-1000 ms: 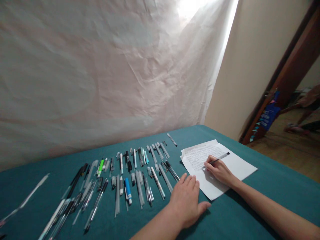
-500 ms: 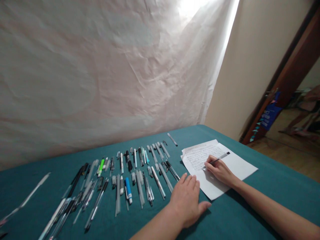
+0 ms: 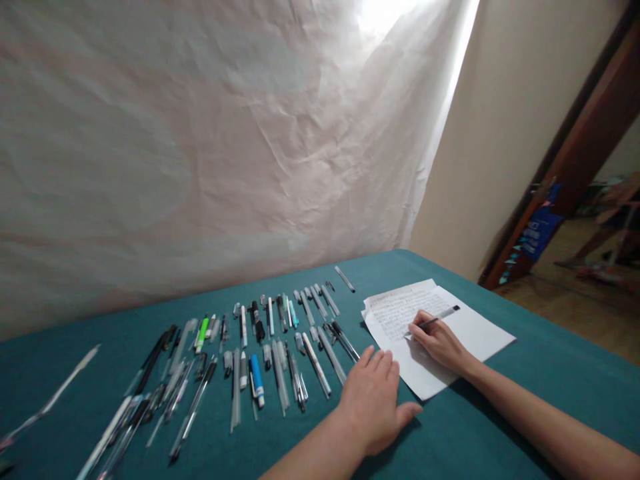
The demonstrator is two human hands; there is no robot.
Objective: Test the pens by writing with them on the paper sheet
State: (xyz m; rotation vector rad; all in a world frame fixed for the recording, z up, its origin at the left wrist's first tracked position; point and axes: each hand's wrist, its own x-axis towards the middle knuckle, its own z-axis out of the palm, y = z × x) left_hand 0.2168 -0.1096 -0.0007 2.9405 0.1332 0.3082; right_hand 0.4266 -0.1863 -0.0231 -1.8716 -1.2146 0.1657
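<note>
My right hand (image 3: 440,341) rests on white paper (image 3: 475,331) and grips a pen (image 3: 444,313) with a clear barrel and a dark end. Its tip is low over the sheet, at the end of several lines of handwriting. My left hand (image 3: 373,399) lies flat on the green tablecloth, fingers stretched and thumb apart, holding nothing. Its fingertips are close to the paper's lower left edge and to dark-capped pens (image 3: 345,340). Left of it lie a white pen (image 3: 316,365) and a blue pen (image 3: 257,380).
Many pens and loose caps lie in two rough rows, with a green highlighter (image 3: 202,335) among them and a pile (image 3: 140,413) at the left. A single pen (image 3: 345,279) lies near the back edge. A pale sheet (image 3: 250,147) hangs behind the table. Beyond a doorway at right is a person (image 3: 613,217).
My hands and the pens on the table look the same. The person beyond the doorway has shifted position slightly.
</note>
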